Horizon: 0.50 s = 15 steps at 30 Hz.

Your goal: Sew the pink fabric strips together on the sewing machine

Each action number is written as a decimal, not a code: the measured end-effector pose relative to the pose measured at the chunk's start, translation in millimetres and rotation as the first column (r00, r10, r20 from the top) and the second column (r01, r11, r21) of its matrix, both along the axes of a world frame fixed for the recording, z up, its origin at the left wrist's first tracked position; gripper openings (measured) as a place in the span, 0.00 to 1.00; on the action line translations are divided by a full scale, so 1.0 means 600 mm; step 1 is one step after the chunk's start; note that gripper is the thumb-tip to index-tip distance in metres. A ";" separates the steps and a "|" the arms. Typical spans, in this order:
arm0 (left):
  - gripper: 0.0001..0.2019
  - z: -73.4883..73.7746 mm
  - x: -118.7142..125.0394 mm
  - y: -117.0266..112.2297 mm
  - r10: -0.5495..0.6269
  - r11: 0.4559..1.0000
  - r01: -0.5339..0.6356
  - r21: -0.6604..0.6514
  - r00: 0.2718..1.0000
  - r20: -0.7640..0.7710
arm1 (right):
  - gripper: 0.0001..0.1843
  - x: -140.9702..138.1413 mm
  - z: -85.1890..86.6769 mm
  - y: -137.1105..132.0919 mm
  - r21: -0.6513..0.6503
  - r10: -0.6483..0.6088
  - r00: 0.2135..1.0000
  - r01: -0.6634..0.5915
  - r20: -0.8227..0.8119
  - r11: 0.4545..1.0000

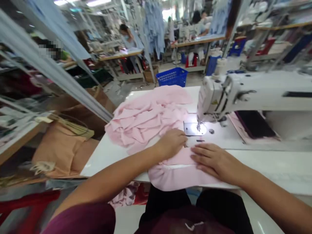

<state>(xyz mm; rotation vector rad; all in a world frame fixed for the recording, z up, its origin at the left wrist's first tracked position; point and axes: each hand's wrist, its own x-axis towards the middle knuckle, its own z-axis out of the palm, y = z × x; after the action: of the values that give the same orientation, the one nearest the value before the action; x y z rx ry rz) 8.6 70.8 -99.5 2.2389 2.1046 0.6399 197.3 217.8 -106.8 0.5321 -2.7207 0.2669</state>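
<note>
Pink fabric (180,158), seen from here: left hand (172,142) curled on it, can't tell if gripping; right hand (215,161) flat, fingers out, sewing machine (263,87) just beyond.

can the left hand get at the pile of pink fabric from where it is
Probably yes: the left hand is right beside the pile of pink fabric on the white tabletop, and nothing visible stands between them.

Pale pink fabric (177,178), mostly flat, rounded left end, on white table (268,165)
</note>
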 end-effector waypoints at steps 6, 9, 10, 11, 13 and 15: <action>0.10 0.031 0.043 0.016 0.240 0.941 -0.189 -0.282 0.958 0.157 | 0.19 0.060 0.035 0.001 -0.086 -0.055 0.996 0.060 0.066 0.994; 0.11 0.020 0.058 0.033 0.256 0.921 -0.174 -0.348 0.944 0.208 | 0.20 0.088 0.027 -0.009 -0.065 -0.097 0.989 0.105 0.112 0.992; 0.09 0.014 0.058 0.038 0.227 0.937 -0.150 -0.316 0.949 0.221 | 0.20 0.095 0.021 -0.013 -0.046 -0.123 0.987 0.128 0.105 0.991; 0.08 0.009 0.057 0.041 0.196 0.952 -0.128 -0.279 0.954 0.229 | 0.19 0.101 0.015 -0.018 -0.026 -0.146 0.985 0.149 0.092 0.988; 0.05 0.002 0.053 0.043 0.141 0.972 -0.086 -0.220 0.959 0.247 | 0.17 0.116 0.004 -0.029 0.013 -0.170 0.984 0.170 0.052 0.985; 0.04 0.004 0.054 0.038 0.070 0.980 -0.014 -0.198 0.957 0.280 | 0.17 0.130 -0.005 -0.040 0.015 -0.153 0.988 0.153 -0.029 0.988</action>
<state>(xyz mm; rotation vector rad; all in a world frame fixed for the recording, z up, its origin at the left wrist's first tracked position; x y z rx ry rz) 41.3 93.5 -96.9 1.8775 1.9823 0.6796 275.4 194.1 -109.8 0.3265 -2.7215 0.1942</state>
